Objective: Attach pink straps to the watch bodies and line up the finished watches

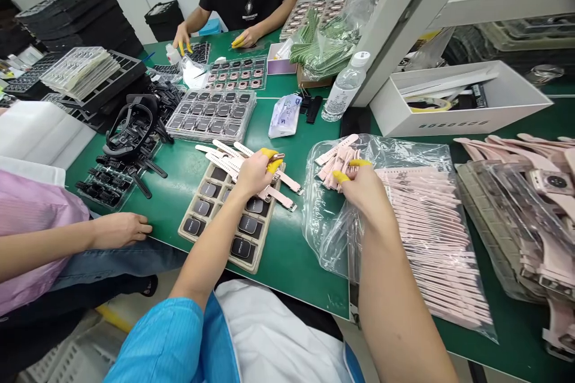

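My left hand (256, 175), with yellow finger cots, is closed on a small watch case (275, 161) seen edge-on. Below it lies a beige tray (188, 233) of dark square watch cases (241, 247), with several pink watch straps (224, 163) across its far end. My right hand (362, 185), also in yellow finger cots, has its thumb and forefinger around a pink watch strap (342, 158) at a loose heap. That heap rests on a clear plastic bag (327, 239). More pink straps (426, 221) lie in a long row to its right.
Black straps (130, 137) and clear trays of watch faces (211, 112) stand at left. A water bottle (345, 87) and white box (458, 108) are behind the bag. Stacked trays with pink-strapped watches (507, 215) sit at right. Co-workers' hands (119, 228) are left and across.
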A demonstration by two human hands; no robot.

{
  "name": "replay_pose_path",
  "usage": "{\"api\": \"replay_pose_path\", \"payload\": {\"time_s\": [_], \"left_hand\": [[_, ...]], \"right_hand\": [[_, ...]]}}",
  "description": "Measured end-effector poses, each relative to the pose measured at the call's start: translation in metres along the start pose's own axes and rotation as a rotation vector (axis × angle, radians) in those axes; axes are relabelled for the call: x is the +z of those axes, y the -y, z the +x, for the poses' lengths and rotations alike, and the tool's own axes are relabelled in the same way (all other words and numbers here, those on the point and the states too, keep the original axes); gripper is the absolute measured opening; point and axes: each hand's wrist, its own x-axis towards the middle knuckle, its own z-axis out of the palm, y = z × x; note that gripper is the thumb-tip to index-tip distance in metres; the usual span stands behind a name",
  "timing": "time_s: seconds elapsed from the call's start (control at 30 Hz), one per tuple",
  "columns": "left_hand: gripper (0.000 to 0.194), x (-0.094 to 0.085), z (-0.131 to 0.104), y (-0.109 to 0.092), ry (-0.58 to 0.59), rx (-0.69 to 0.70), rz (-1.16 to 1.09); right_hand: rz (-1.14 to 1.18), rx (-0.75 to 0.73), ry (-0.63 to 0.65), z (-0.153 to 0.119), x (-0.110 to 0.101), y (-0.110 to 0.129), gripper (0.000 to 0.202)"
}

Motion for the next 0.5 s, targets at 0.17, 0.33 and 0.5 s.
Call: {"api": "replay_pose_path", "payload": {"time_s": [0.17, 0.33, 0.5], "left_hand": [[0.022, -0.001, 0.001, -0.001, 0.007, -0.026, 0.029], [0.019, -0.002, 0.002, 0.001, -0.058, -0.06, 0.017], [0.018, -0.001, 0.001, 0.002, -0.122, -0.082, -0.06]], "right_hand": [[0.497, 0.085, -0.082, -0.003, -0.004, 0.019, 0.051], [0.823, -0.052, 0.142, -0.025, 0.001, 0.048, 0.055], [1.008, -0.119, 0.289, -0.038, 0.001, 0.061, 0.059]]}}
